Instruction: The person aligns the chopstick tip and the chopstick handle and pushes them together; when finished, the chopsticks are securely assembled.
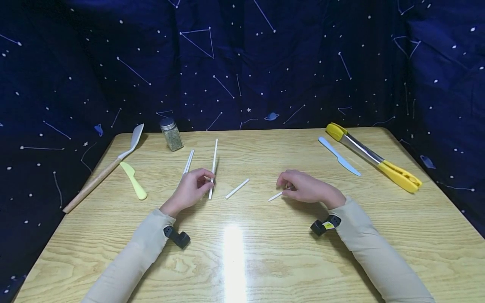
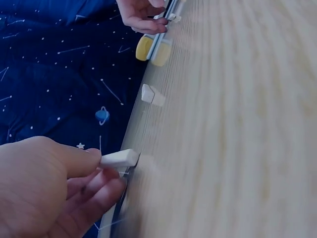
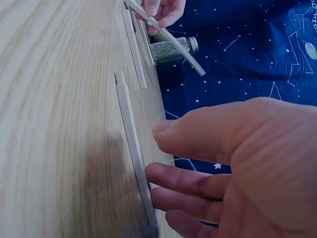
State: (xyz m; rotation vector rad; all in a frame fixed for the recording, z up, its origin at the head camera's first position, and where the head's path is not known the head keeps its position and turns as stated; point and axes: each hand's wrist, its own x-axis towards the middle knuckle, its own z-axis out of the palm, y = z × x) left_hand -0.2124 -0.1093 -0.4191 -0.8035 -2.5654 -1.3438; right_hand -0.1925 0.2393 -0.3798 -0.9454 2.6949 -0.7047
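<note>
My left hand (image 1: 191,188) pinches a slim white stick (image 1: 214,158) between thumb and fingers. The right wrist view has this stick (image 3: 181,47) slanting up off the table; its squared near end (image 2: 121,158) shows in the left wrist view. My right hand (image 1: 306,187) is low over another white stick (image 1: 275,196), partly covered by the fingers in the head view. There, the fingertips (image 3: 156,171) come right to the stick's (image 3: 131,129) side, while the thumb stays apart. A shorter white stick (image 1: 237,189) lies between the hands. Two more white sticks (image 1: 188,161) lie beside my left hand.
At left lie a wooden-handled spatula (image 1: 99,180) and a yellow knife (image 1: 133,181). A jar of dried herbs (image 1: 172,136) stands at the back. A blue knife (image 1: 339,156) and yellow tongs (image 1: 373,156) lie right. A dark star-patterned cloth (image 1: 242,63) hangs behind the table (image 1: 182,273).
</note>
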